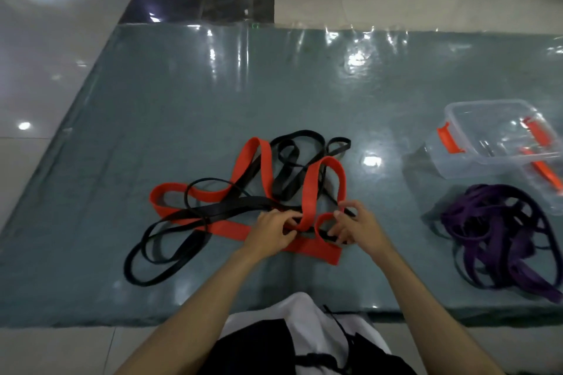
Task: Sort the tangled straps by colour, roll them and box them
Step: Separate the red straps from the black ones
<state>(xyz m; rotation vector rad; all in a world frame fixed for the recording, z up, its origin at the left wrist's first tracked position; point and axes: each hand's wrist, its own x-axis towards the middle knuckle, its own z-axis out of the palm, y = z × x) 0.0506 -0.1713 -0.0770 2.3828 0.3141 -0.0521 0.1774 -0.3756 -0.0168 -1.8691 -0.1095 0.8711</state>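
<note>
Fingers (291, 220) of the left hand (269, 233) curl round a standing fold of the red strap (268, 175); fingers of the right hand (359, 227) pinch at a small red loop with a black strap (231, 207) running under it. Both hands grasp at the knot nearest the body, close together.

Red and black straps lie interlaced on the mat (182, 100), black threaded through red loops at several places. Purple straps (493, 231) sit in a separate heap to the right, apart from the tangle. Clear box (487, 143) with orange clips stands beyond the purple heap, lid off, nothing rolled inside that I can make out.

Risks, as I judge them: pulling the red fold upward could cinch the black strap tighter, since it passes through more than one loop. A long drag to the right could sweep loose ends into the purple heap and mix colours again. The near mat edge runs just below the forearms; a slack end could slide off onto the tile floor (45, 85).

Open room: broad bare mat to the left and beyond the tangle, good for laying out freed straps. Right side is crowded.
</note>
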